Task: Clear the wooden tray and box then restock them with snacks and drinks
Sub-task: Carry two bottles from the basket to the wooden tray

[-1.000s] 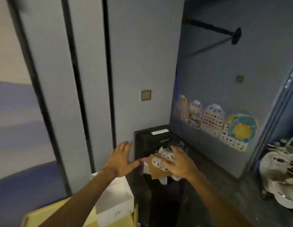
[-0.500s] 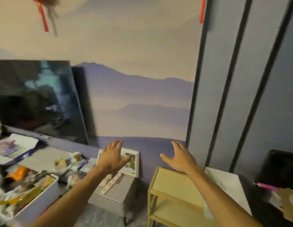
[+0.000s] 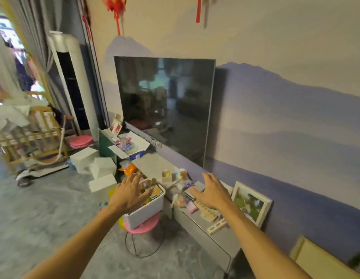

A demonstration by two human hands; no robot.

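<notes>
Swung left, left hand [image 3: 128, 193] hovers over the white rectangular snack box [image 3: 147, 211], right hand [image 3: 212, 195] over the grey worktop [image 3: 229, 239], grips wide

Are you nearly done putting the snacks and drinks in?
Not nearly. The left hand and right hand are empty, reaching toward the white rectangular box of snacks on the round pink stool. Nothing is picked up yet; the restocking is left. Clearing cannot be judged here.
</notes>
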